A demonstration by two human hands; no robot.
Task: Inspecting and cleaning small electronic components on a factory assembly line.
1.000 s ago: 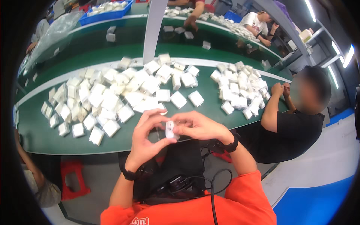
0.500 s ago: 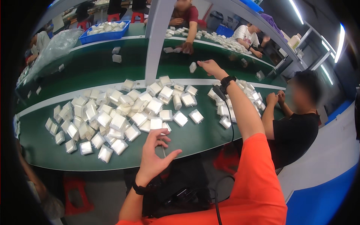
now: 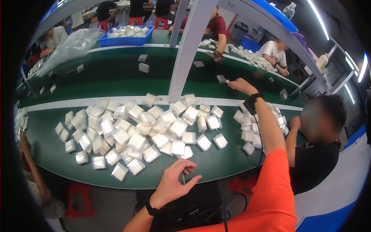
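Many white power adapters point(image 3: 137, 141), some with metal prongs showing, lie heaped on the green worktop point(image 3: 54, 149). My left hand point(image 3: 174, 181) is held above the worktop's near edge, just below the heap. Its fingers curl around a thin pale rod point(image 3: 183, 178), while the thumb stands apart; what the rod is cannot be made out. Stretched out over the dark green belt point(image 3: 116, 83), my right hand point(image 3: 244, 86) is closed in a pinch. A white adapter point(image 3: 221, 79) shows at its fingertips, tilted; the grip itself is small and unclear.
A smaller adapter pile point(image 3: 249, 131) lies beside a black-shirted person point(image 3: 319, 150) on my right. Grey posts point(image 3: 185, 58) rise past the belt. Single adapters point(image 3: 143, 68) lie on the belt. Across it, a blue tray point(image 3: 125, 40) holds more, and a red-shirted person reaches forward.
The whole view has shifted, so the bench sits lower and farther right in the picture. The adapter by my right fingertips is turned differently. My left hand keeps nearly the same pose.
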